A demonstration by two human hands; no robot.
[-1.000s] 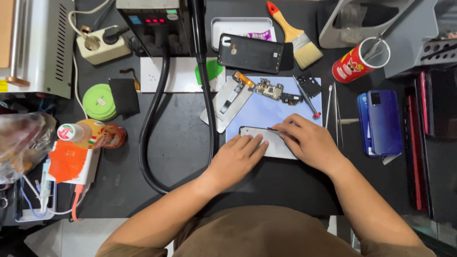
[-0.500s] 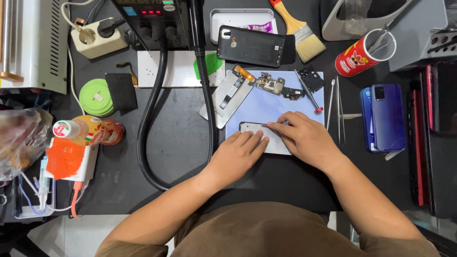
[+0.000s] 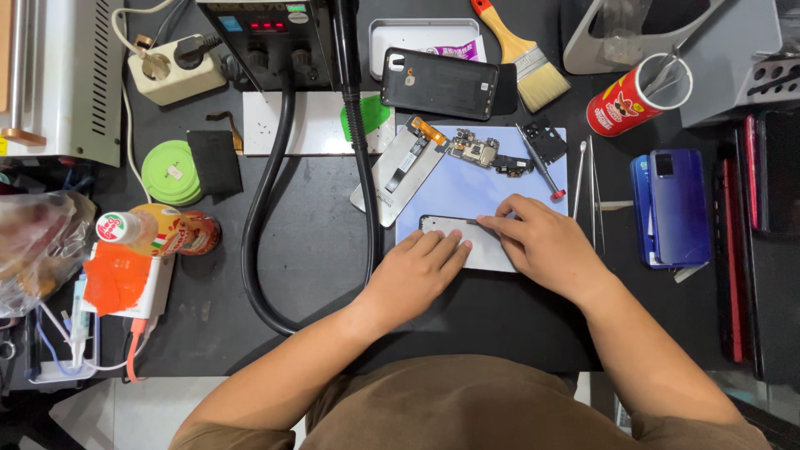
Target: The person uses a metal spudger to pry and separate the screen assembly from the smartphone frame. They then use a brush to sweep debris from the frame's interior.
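Note:
A white phone frame [image 3: 454, 227] lies on a pale blue mat [image 3: 467, 187] in the middle of the black bench. My left hand [image 3: 412, 271] lies flat on its near left part and presses it down. My right hand [image 3: 542, 246] pinches a thin dark tool [image 3: 472, 222] whose tip touches the frame's top edge. Most of the frame is hidden under both hands.
On the mat lie a circuit board [image 3: 483, 154], a metal mid-plate [image 3: 398, 171] and a screwdriver [image 3: 540, 163]. Tweezers [image 3: 593, 196] and blue phones [image 3: 673, 208] sit to the right. A black phone back [image 3: 440, 83], brush [image 3: 521, 58], red can [image 3: 637, 93] and hot-air hose [image 3: 267, 217] are nearby.
Both hands stay on the phone frame; the right hand's tool has crept slightly along the top edge. The camera view shifted a little.

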